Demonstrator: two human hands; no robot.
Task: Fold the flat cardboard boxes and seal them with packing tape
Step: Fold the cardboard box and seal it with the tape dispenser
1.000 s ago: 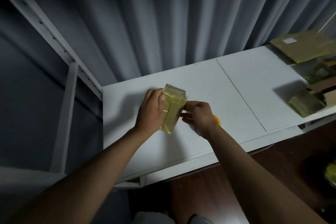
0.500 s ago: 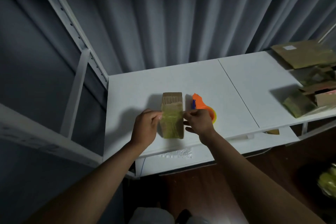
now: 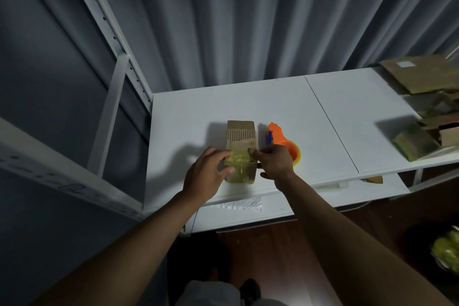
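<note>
A small folded cardboard box lies on the white table, its near half wrapped in yellowish clear tape. My left hand holds the box's left side, thumb and fingers curled onto the taped end. My right hand pinches the tape at the box's right edge with thumb and fingertips. An orange tape dispenser with a blue part lies just right of the box, partly behind my right hand.
Flat cardboard sheets and several folded boxes sit at the table's right end. A white metal shelf frame stands on the left. Grey curtains hang behind. Crumpled tape sticks to the table's front ledge.
The box went from held upright above the table to lying flat on it. Both hands came down with it and now smooth the tape on its near end.
</note>
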